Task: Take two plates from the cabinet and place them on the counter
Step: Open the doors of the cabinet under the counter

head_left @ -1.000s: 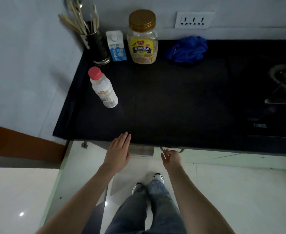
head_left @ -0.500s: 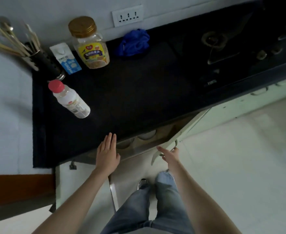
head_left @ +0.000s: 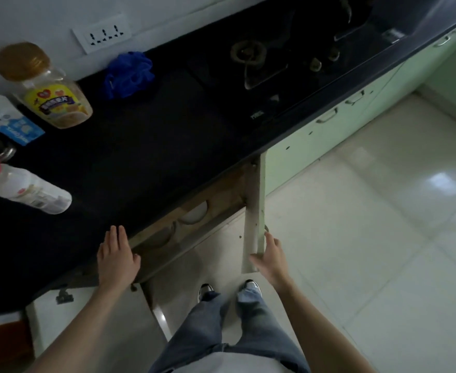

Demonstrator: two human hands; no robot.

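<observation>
Under the black counter (head_left: 146, 146) the cabinet stands open. Its right door (head_left: 253, 205) is swung out toward me, edge-on. Inside, a white plate (head_left: 194, 213) shows just below the counter's lip, and a darker plate (head_left: 164, 236) lies left of it; most of both is hidden. My right hand (head_left: 271, 255) grips the free end of the right door, thumb on the inner face and fingers behind it. My left hand (head_left: 116, 258) rests flat on the counter's front edge, fingers straight, holding nothing.
The left cabinet door (head_left: 92, 321) hangs open by my left arm. On the counter's left stand a gold-lidded jar (head_left: 46, 87), a milk carton (head_left: 9, 119) and a red-capped bottle (head_left: 25, 189). A blue cloth (head_left: 127, 74) lies by the wall, a gas stove (head_left: 270, 60) to the right.
My right hand has pulled the right door from nearly closed to wide open, uncovering the plates. My view has turned right. The left hand stays on the counter edge.
</observation>
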